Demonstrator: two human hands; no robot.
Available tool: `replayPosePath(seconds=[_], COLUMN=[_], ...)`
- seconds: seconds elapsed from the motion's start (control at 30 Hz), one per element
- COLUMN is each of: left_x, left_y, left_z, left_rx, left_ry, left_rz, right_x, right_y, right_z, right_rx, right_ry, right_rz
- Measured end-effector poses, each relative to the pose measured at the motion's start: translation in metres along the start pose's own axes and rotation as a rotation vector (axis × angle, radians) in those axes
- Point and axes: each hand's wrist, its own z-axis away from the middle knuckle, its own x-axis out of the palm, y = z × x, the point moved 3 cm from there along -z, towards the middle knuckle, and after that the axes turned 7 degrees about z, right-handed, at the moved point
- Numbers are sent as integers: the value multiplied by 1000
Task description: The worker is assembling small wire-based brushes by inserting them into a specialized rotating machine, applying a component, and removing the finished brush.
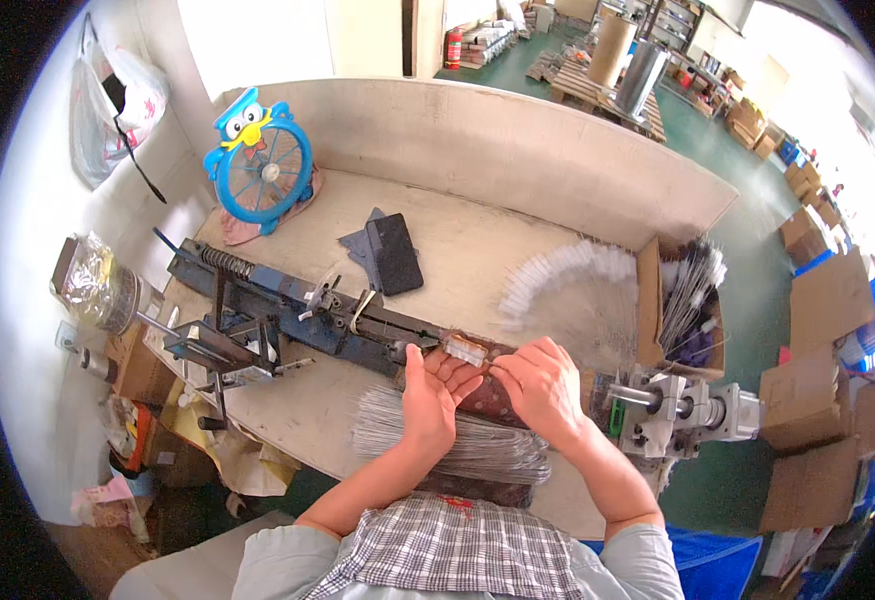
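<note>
Block, small and pale, point(464, 349) is sitting right at the fingertips of the left hand point(429, 402), just above a reddish-brown speckled surface point(487, 402). That left grip is curling half-open, palm turned up; whether it is bearing the block's weight, I cannot tell. Over on the other side, the right hand point(540, 385) is bending in close, its grip looking narrow, thumb and forefinger nearly meeting; anything pinched between them is too small to make out. Steadiness is counting most here, I'd judge: the left palm is best serving as a rest from below, the right fingertips pressing lightly and square to the block. Just below the hands, a thick grey wire bundle point(447, 440) is lying crosswise, so low wrists are risking a snag. Leftward, a dark metal rail point(287, 300) is stretching away; to the right, a motor assembly point(692, 412) is standing. Farther out on the counter point(447, 230), white-tipped wires point(572, 285) are fanning beside a cardboard box point(649, 300), and a black pouch point(394, 255) is lying near the rail.
</note>
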Motion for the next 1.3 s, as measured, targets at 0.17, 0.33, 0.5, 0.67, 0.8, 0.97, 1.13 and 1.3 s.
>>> replayPosePath(seconds=[0.17,0.33,0.5,0.67,0.8,0.97,1.13,1.3], left_x=[3,-12,-89,-264,-311,-328,-254,-130], left_y=[1,-6,49,167,239,221,134,50], left_z=[1,8,20,48,69,64,45,26], left_rx=[13,-89,42,382,668,729,586,163], left_ry=[-42,9,76,583,970,980,631,219], left_rz=[-121,-296,-491,46,-126,-111,39,-13], right_x=[-4,-8,35,18,33,24,10,6], right_y=[11,12,27,21,13,24,30,40], right_z=[-1,20,76,72,75,72,73,80], right_rx=[39,53,96,101,77,132,268,313], right_ry=[-7,-3,-503,-432,-468,-573,-633,-612], right_rz=[-20,-221,-130,-107,-92,-22,-11,-86])
